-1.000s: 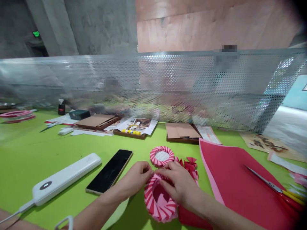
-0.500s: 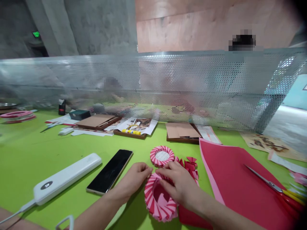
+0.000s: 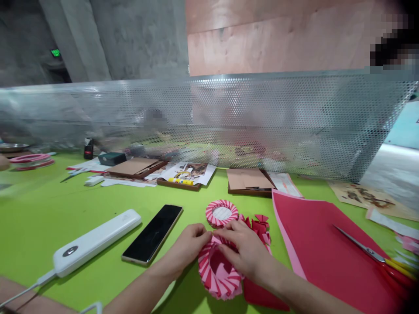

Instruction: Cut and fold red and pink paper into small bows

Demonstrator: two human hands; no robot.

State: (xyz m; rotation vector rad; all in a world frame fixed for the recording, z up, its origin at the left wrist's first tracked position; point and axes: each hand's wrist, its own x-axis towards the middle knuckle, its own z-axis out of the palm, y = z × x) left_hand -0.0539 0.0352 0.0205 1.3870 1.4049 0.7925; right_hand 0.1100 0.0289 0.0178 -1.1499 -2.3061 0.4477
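Note:
A ring of folded pink and red paper [image 3: 225, 288] stands on the green table in front of me, its hollow facing me, with pink paper showing inside. My left hand [image 3: 195, 240] pinches its upper left rim, the thumb and forefinger pressed together. Curved over the upper right rim, my right hand [image 3: 244, 248] grips the same ring, fingers partly inside the opening. Just behind it lies a second, smaller pleated ring [image 3: 222, 213] with a white centre. Beyond my right hand is a pile of folded red paper pieces [image 3: 260, 226].
A black phone [image 3: 153, 233] and a corded white device [image 3: 98, 242] lie to the left. On the right, scissors [image 3: 360, 244] rest on red paper sheets [image 3: 321, 235]. Brown trays [image 3: 250, 181] line a perforated metal screen [image 3: 262, 113]. Another person's forearm [image 3: 29, 296] shows lower left.
My left hand has shifted slightly right along the ring's rim, towards my right hand. My right hand keeps its hold. The view has turned a little.

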